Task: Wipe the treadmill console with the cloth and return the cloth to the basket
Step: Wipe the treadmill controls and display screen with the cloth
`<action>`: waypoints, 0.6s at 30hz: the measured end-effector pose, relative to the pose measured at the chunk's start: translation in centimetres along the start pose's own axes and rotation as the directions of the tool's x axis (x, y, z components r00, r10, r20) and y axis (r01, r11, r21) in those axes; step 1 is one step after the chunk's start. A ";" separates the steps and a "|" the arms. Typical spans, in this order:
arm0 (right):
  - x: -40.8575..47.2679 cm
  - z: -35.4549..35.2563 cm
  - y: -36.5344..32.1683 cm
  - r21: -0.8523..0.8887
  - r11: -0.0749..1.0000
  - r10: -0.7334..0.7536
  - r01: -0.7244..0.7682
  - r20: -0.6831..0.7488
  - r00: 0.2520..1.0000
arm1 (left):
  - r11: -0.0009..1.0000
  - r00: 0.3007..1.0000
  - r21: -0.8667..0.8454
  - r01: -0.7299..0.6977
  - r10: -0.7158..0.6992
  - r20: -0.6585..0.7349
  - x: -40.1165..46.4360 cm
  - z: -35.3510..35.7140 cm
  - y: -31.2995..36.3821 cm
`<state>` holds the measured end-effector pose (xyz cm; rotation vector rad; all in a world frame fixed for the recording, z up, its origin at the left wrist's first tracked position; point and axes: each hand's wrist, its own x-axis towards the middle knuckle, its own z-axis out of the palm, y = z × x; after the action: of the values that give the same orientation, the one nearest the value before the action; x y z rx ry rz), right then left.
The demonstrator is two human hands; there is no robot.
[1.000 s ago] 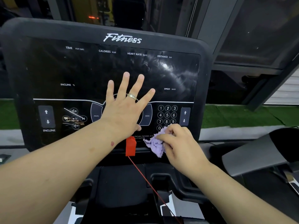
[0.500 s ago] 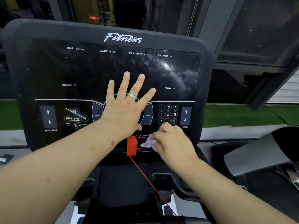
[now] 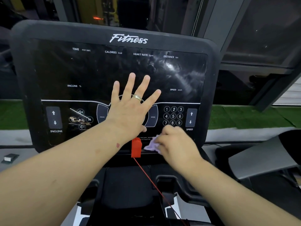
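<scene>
The treadmill console [image 3: 53, 70] carries the white brand word "Fitness" on its top frame. Across the dark screen run "TIME min:sec", "CALORIES kcal", "HEART RATE bpm" and "DISTANCE km"; lower stand "INCLINE %" and "SPEED km/h". The left arrow button is marked "INGLINE", the right one "SPEED". Curved keys read "PROG" and "MODE". The number pad shows 1 to 9. Small print near the red clip [image 3: 136, 147] is too blurred to read.

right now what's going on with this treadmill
A person is wiping the treadmill console. The left hand lies flat with fingers spread on the middle of the panel, and the right hand rubs a bunched purple cloth along the bottom edge, just right of the red safety clip. No basket is in view.
</scene>
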<state>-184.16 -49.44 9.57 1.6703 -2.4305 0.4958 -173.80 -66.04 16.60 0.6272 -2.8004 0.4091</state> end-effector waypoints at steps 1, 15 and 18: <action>-0.2 -0.7 1.3 -0.019 0.999 0.040 -0.039 0.034 0.999 | 1.000 1.000 -0.005 -0.001 0.001 0.000 0.0 0.0 0.0; 0.1 -0.1 -0.1 0.001 1.000 -0.020 0.020 -0.012 1.000 | 1.000 1.000 0.000 0.007 -0.007 0.015 0.0 -0.2 0.1; -1.2 -2.5 4.7 -0.026 0.992 0.122 -0.121 0.034 0.992 | 1.000 1.000 -0.009 0.001 -0.001 0.016 0.0 -0.2 0.0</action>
<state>-188.28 -45.98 10.69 1.5416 -2.5644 0.4547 -173.77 -65.93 16.82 0.6329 -2.8154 0.3930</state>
